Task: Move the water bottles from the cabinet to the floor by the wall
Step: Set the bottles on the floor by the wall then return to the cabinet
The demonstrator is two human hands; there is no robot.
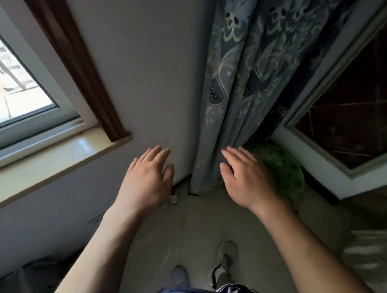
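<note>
Bottle: only one small pale thing that may be a bottle is seen. It stands on the floor at the foot of the wall, just under the left hand and partly hidden by it, and it is too small for its kind to be told for certain. No cabinet is shown. The step in hand is judged to be the close of a setting-down by the wall, since nothing is carried. The next move is judged to call for a walk to the cabinet, where a bottle is to be gripped round its body, brought here and stood upright close by without the standing one being knocked over.

The left hand is held palm down near the wall, fingers straight and a little spread. Nothing is gripped by it, and whether the fingertips touch the wall cannot be told. The right hand is likewise held flat, wide open and empty, in front of the curtain; contact with the cloth cannot be told. Beyond the right hand a green patterned round thing is seen low down beside the curtain. To the left a window and its sill are seen, and below, two shoes on the floor
</note>
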